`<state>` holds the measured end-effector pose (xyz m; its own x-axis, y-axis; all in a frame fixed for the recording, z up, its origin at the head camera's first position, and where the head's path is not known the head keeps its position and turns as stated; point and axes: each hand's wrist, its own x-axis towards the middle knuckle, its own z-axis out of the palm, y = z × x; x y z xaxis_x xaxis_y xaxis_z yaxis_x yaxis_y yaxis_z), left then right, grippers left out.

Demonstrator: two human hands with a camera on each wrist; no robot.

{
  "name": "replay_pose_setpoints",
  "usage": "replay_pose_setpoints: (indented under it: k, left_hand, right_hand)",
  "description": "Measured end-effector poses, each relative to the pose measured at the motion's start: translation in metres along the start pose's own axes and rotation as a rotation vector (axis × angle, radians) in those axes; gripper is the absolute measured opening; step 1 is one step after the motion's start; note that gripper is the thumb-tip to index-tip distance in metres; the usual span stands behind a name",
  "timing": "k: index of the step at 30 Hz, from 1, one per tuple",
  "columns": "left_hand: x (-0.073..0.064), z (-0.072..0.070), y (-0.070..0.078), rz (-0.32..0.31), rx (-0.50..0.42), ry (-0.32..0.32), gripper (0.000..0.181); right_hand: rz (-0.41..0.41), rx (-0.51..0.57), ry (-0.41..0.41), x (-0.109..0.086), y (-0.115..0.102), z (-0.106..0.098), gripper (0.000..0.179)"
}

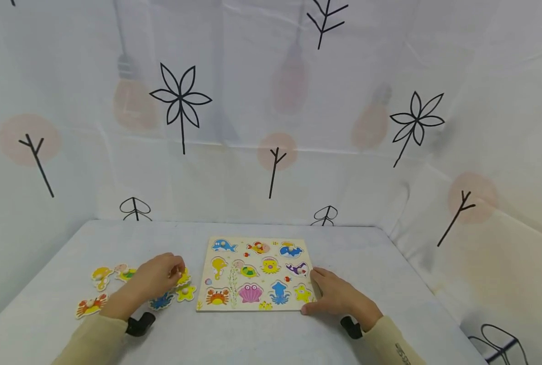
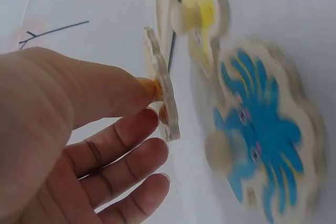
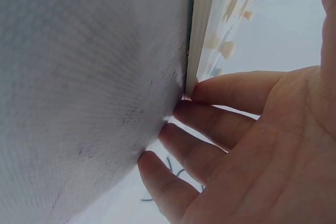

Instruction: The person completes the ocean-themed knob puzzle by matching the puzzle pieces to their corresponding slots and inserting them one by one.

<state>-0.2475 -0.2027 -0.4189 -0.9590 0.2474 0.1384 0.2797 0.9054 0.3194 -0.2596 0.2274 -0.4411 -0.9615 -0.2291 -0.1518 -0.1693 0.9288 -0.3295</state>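
Note:
In the head view, my left hand point(image 1: 158, 274) is over the loose pieces left of the board. Its thumb and forefinger pinch the knob of a scallop-edged wooden puzzle piece point(image 2: 167, 90), seen edge-on in the left wrist view; in the head view it shows yellow. Just beside it lie a blue squid piece point(image 2: 262, 135) and a yellow star piece point(image 1: 186, 292), both with knobs. My right hand point(image 1: 336, 294) rests at the right edge of the sea-animal puzzle board point(image 1: 202, 299). Its fingertips point(image 3: 202, 92) touch the board's side and the tablecloth, while the thumb is at the near right corner.
Farther left on the white-covered table point(image 1: 252, 339) lie a crab piece point(image 1: 91, 305), a turtle piece point(image 1: 125, 274) and an orange-yellow piece point(image 1: 101, 276). A printed white cloth point(image 1: 234, 177) hangs behind and at the sides of the table.

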Motion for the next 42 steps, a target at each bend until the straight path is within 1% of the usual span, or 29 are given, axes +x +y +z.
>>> replay_pose_setpoints:
  k: [4,10,15,22,25,28,30,36,39,42]
  left_hand:
    - [0.008,0.006,0.012,0.034,-0.004,0.005,0.008]
    - [0.023,0.015,0.037,0.102,0.0,0.007,0.009]
    - [0.034,0.019,0.058,0.185,0.002,0.017,0.008]
    - [0.049,0.027,0.082,0.302,0.016,0.002,0.005]
    - [0.056,0.031,0.091,0.318,0.024,-0.02,0.005]
    - [0.063,0.035,0.101,0.315,0.018,-0.052,0.004]
    - [0.067,0.036,0.106,0.325,0.009,-0.064,0.004]
    - [0.083,0.043,0.119,0.363,0.002,-0.083,0.005]
    - [0.091,0.046,0.125,0.357,-0.004,-0.111,0.005]
    - [0.098,0.048,0.132,0.366,-0.006,-0.13,0.005]
  right_hand:
    - [-0.005,0.004,0.001,0.0,0.0,0.001,0.11]
    - [-0.002,0.013,-0.005,-0.001,-0.003,-0.001,0.111]
    - [-0.021,-0.004,0.008,-0.002,-0.006,-0.005,0.11]
    - [-0.009,-0.005,0.01,-0.003,-0.005,-0.005,0.109]
    - [-0.004,0.0,0.01,-0.003,-0.005,-0.004,0.109]
    - [-0.004,0.003,0.007,-0.003,-0.005,-0.003,0.109]
    - [-0.005,0.002,0.005,-0.003,-0.004,-0.003,0.109]
    - [-0.014,-0.005,0.008,-0.001,-0.002,-0.002,0.109]
    - [-0.006,-0.004,0.0,-0.001,-0.002,-0.002,0.11]
    - [0.002,-0.005,-0.005,0.0,-0.001,-0.001,0.11]
